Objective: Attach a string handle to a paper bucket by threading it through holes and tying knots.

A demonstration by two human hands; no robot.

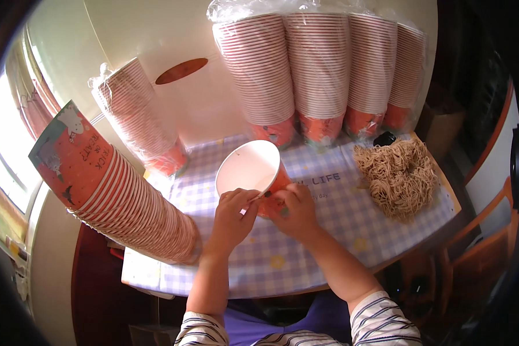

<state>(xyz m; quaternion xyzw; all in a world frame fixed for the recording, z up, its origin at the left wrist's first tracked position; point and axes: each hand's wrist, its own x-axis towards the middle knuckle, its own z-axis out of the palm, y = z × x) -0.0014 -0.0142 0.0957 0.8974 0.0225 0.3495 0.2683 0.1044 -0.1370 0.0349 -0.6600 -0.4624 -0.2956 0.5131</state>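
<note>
One loose paper cup [254, 173], six cup stacks [132, 202], one string bundle [399, 173].

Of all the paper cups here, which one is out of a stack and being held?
The single orange cup with its white inside showing, held by the left hand and right hand. All the others sit nested in stacks.
</note>
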